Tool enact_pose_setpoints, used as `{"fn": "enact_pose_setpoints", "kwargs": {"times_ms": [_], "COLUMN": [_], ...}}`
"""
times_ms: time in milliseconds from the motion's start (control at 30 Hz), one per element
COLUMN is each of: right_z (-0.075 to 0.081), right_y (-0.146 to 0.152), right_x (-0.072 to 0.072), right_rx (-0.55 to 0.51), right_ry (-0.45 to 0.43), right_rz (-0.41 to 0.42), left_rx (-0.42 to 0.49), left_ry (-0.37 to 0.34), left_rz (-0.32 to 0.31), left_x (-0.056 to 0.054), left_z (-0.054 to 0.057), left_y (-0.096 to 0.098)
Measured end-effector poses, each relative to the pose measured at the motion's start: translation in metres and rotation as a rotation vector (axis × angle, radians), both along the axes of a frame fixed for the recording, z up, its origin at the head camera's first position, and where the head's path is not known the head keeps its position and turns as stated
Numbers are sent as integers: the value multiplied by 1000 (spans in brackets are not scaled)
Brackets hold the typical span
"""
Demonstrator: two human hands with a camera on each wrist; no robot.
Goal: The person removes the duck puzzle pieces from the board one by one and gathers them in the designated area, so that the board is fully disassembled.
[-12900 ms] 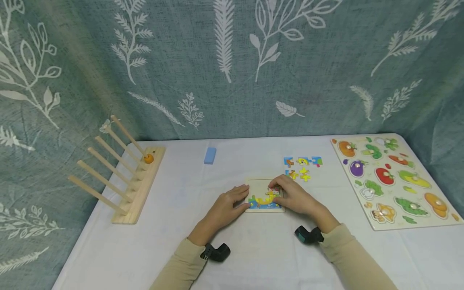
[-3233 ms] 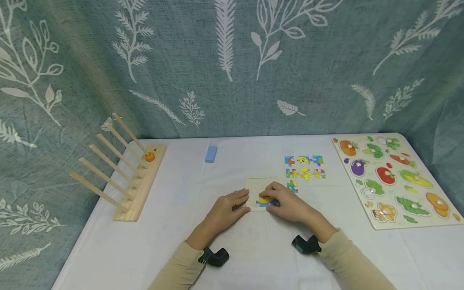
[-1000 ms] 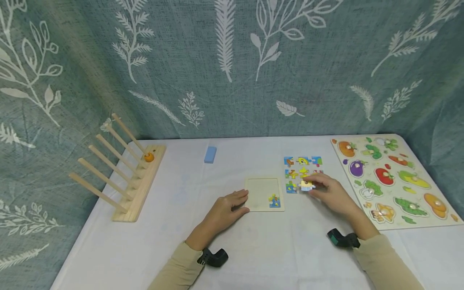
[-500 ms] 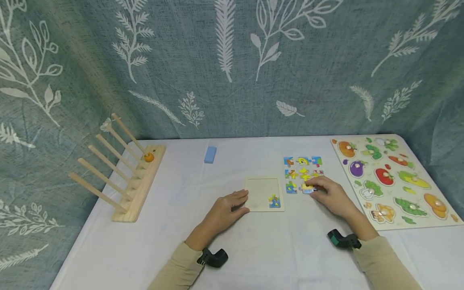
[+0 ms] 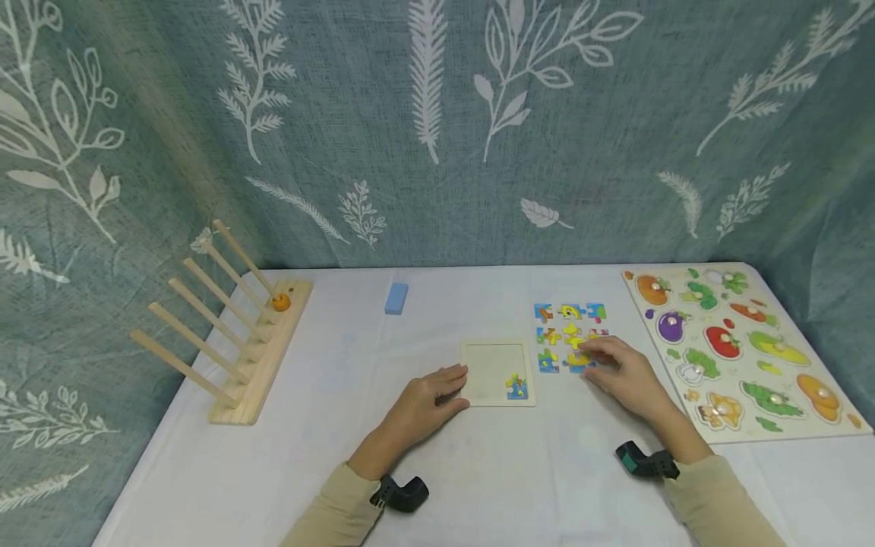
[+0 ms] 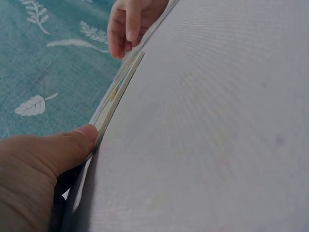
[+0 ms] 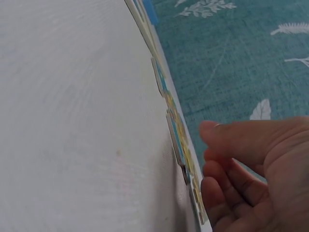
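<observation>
My left hand (image 5: 421,401) rests beside the shallow wooden puzzle tray (image 5: 488,346), thumb and fingertips at its left edge. In the left wrist view the thumb (image 6: 79,137) touches the tray's edge. One jigsaw piece (image 5: 516,387), blue and yellow, lies in the tray's lower right corner. My right hand (image 5: 627,380) hovers by a yellow and blue jigsaw piece (image 5: 577,363) in the nearest row of loose pieces, partly covering that row's right side. In the right wrist view, the thumb (image 7: 236,140) and loosely bent fingers hold nothing and stand off the pieces.
Loose jigsaw pieces (image 5: 570,311) lie in three rows right of the tray. A vegetable knob puzzle board (image 5: 745,380) lies at the right. At the left stands a wooden peg rack (image 5: 263,380) with an orange bead (image 5: 281,302). A blue block (image 5: 396,298) lies at the back.
Over the earlier frames, pieces left the tray for the rows at right. My right hand set the yellow and blue piece down in the nearest row and let go. The left hand stayed at the tray.
</observation>
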State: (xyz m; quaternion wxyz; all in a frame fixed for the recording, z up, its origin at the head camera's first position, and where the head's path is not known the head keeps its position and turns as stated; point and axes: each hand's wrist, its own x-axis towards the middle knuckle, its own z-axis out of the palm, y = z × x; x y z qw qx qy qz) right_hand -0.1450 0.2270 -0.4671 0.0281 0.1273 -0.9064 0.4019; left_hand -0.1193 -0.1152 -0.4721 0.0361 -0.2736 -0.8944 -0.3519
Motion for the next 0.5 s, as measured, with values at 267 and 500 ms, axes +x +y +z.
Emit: {"fn": "enact_pose_setpoints", "kwargs": {"times_ms": [267, 500], "right_z": [9, 10], "right_y": [-15, -42], "right_x": [4, 4], "right_rx": [-146, -171], "right_ry": [-115, -94], "right_rz": [171, 323], "left_rx": [3, 13], "left_ry": [18, 8], "left_rz": [-9, 0], "left_x": [0, -1], "left_z": [-1, 0], "left_y": [0, 0]}}
